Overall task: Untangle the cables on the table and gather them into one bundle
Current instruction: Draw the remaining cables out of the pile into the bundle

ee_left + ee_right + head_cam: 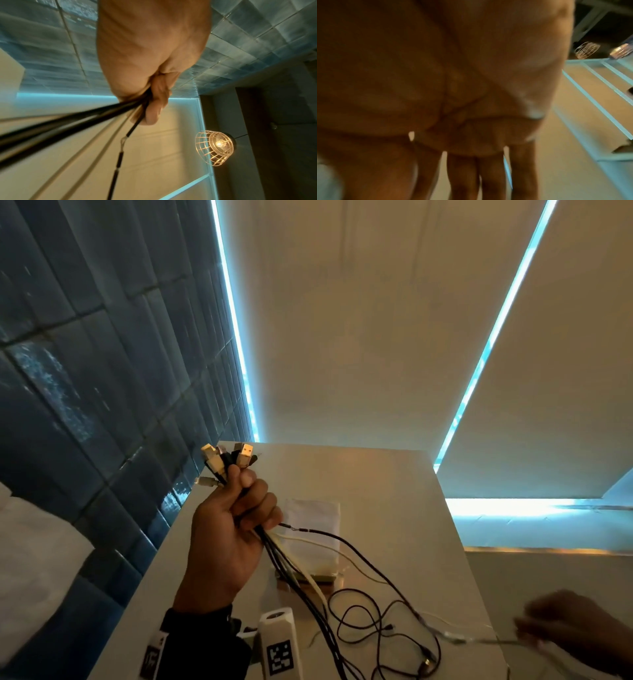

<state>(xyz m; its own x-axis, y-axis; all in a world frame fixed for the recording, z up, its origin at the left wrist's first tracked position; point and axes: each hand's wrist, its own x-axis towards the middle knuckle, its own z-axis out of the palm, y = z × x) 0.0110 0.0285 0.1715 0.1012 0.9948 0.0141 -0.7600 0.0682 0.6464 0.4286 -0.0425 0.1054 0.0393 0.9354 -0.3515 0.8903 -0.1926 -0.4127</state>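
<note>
The right hand [575, 635], blurred at the near edge of the counter [394, 474], appears to pinch a pale cable end; whether its fingers truly close on it cannot be told. Draw that end clear of the loose loops [376, 625] slowly. Feed it up into the left hand [229, 539], which grips the cables [298, 573] just below their plugs [229, 457].
</note>
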